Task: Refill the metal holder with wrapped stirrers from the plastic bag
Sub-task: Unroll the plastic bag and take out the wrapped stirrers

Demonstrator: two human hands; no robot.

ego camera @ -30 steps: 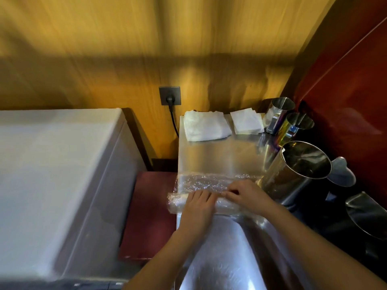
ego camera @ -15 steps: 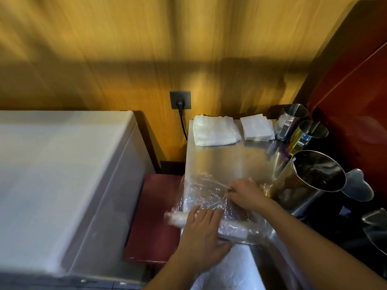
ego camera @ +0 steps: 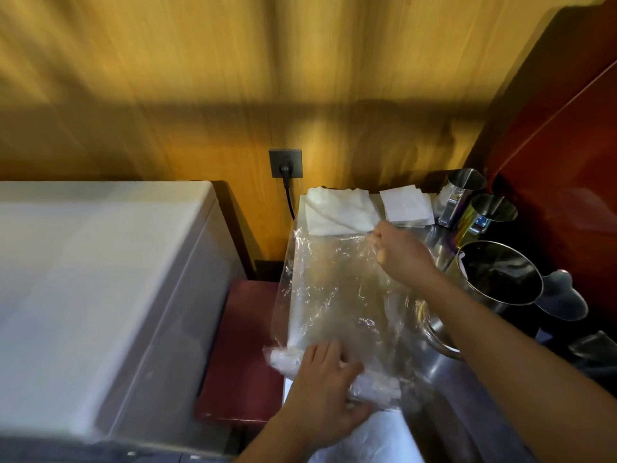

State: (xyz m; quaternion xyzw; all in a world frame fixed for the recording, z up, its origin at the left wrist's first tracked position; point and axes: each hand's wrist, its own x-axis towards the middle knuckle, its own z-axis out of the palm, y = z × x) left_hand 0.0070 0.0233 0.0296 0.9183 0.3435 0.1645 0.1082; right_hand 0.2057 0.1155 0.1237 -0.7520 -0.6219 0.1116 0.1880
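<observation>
From my remote seat I take the steel counter (ego camera: 337,439) as the reference. Far to its left stands a big white cabinet (ego camera: 100,279), and a dark red surface (ego camera: 243,349) fills the gap just beside the counter's left edge. Above the counter's far-left corner a wall socket (ego camera: 285,163) carries a black plug. On the counter lies the plastic bag (ego camera: 334,295), spread out flat and clear, its rolled near end holding the wrapped stirrers (ego camera: 283,360). My left hand (ego camera: 325,392) lies palm down on that roll, fingers spread, pressing rather than gripping. At the counter's far edge lie two folded white cloths (ego camera: 337,212). My right hand (ego camera: 400,253) pinches the bag's far edge and lifts it. Right of the counter stands the metal holder (ego camera: 500,275), tilted, mouth open, with smaller steel cups (ego camera: 467,195) behind it.
</observation>
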